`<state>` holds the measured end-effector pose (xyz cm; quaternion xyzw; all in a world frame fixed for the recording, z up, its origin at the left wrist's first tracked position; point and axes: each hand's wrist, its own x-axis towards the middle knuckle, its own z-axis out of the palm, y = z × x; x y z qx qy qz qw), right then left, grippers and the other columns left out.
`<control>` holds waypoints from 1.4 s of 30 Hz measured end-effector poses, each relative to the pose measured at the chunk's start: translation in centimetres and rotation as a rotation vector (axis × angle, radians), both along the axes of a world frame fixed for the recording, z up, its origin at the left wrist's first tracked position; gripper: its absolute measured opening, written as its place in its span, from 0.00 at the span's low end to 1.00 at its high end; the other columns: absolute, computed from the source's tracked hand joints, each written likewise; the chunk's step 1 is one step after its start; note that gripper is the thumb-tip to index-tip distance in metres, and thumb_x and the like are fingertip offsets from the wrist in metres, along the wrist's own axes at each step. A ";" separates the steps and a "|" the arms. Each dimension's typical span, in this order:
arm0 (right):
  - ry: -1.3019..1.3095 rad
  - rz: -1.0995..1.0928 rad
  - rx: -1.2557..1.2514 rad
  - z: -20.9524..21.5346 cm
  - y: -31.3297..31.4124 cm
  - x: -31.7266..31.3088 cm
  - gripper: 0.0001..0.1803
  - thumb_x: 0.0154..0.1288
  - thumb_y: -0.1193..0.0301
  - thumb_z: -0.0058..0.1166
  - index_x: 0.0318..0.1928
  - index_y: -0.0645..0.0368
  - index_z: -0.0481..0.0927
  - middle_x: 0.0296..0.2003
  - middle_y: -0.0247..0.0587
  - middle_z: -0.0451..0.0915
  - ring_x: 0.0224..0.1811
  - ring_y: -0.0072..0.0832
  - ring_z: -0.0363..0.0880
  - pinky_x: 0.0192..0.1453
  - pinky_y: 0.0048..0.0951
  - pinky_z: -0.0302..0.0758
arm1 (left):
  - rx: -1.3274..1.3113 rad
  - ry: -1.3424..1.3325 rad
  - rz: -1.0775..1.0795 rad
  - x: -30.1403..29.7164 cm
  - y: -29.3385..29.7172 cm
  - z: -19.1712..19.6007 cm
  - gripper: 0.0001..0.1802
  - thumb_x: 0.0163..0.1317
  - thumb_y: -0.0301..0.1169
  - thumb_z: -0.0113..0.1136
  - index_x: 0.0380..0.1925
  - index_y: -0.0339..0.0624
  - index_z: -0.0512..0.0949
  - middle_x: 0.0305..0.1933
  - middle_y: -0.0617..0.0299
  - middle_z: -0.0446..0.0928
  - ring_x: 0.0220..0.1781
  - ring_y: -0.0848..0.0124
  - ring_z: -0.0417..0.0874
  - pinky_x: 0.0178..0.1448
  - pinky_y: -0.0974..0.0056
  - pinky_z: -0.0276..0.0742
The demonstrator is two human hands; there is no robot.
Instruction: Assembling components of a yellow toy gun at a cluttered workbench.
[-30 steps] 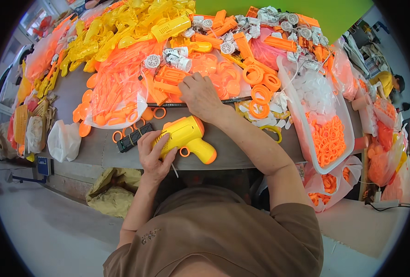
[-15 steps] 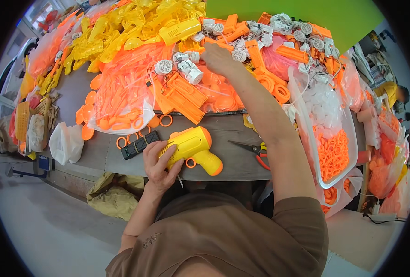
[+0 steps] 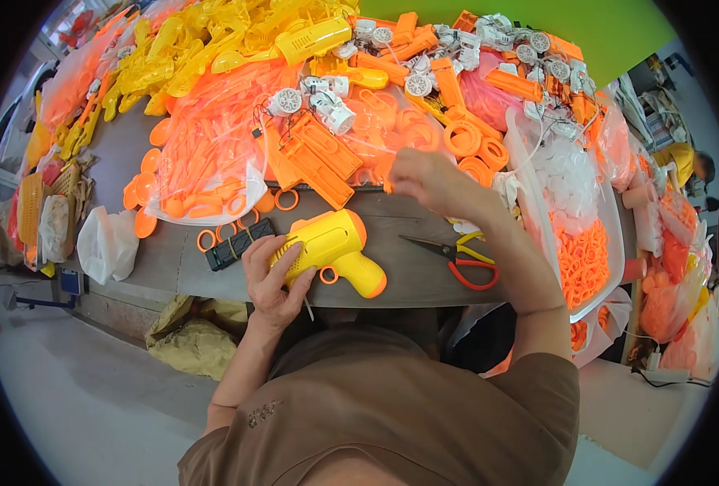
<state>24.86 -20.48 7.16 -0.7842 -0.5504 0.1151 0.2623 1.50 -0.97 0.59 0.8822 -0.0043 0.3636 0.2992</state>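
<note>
My left hand (image 3: 270, 285) is closed on the rear of a yellow toy gun (image 3: 327, 247) with orange ends, which lies on the grey table. A small orange ring (image 3: 329, 275) sits by its trigger area. My right hand (image 3: 428, 185) hovers over the table's far part, fingers curled together. Something orange shows at its fingertips, but I cannot tell whether it is held or lies behind them. Below that hand lie scissors (image 3: 460, 261) with red and yellow handles. A dark block (image 3: 240, 245) rests left of the gun, with several orange rings next to it.
Beyond my hands are orange housings (image 3: 315, 158), white motor units (image 3: 331, 111) with wires, and a heap of yellow gun shells (image 3: 238, 32). A clear bag (image 3: 209, 182) of orange parts lies left. A translucent bin (image 3: 614, 267) of orange rings stands right.
My right hand has drawn back from the pile of parts toward me, uncovering a yellow piece there. My left hand keeps its grip on the toy gun.
</note>
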 end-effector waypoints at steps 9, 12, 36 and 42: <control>-0.083 -0.019 -0.521 2.2 -0.1 -1.5 0.06 0.56 0.72 0.54 0.32 0.62 0.77 0.34 0.46 0.76 0.38 0.42 0.76 0.43 0.41 0.72 | -0.001 0.008 -0.003 0.1 0.2 -0.1 0.20 0.45 0.28 0.66 0.41 0.35 0.79 0.48 0.49 0.72 0.51 0.51 0.71 0.55 0.54 0.67; -0.216 -0.159 -0.241 2.7 3.2 3.2 0.09 0.59 0.70 0.52 0.37 0.62 0.78 0.37 0.48 0.78 0.41 0.44 0.77 0.46 0.42 0.72 | 0.012 0.011 -0.002 0.0 0.2 0.2 0.21 0.43 0.28 0.69 0.41 0.37 0.80 0.48 0.49 0.73 0.50 0.51 0.72 0.54 0.54 0.69; -0.189 -0.336 -0.211 -3.8 15.4 15.6 0.13 0.57 0.69 0.49 0.40 0.62 0.79 0.40 0.53 0.79 0.46 0.46 0.77 0.48 0.41 0.73 | -0.015 0.002 -0.015 0.1 0.1 -0.1 0.21 0.44 0.29 0.68 0.41 0.36 0.79 0.47 0.49 0.73 0.51 0.51 0.71 0.55 0.53 0.68; 0.068 -0.371 0.117 0.7 8.7 13.4 0.17 0.59 0.61 0.56 0.37 0.65 0.75 0.31 0.44 0.76 0.35 0.33 0.74 0.42 0.33 0.71 | 0.002 -0.029 -0.008 0.2 0.0 0.3 0.22 0.42 0.27 0.70 0.41 0.38 0.80 0.46 0.50 0.74 0.49 0.51 0.72 0.53 0.54 0.70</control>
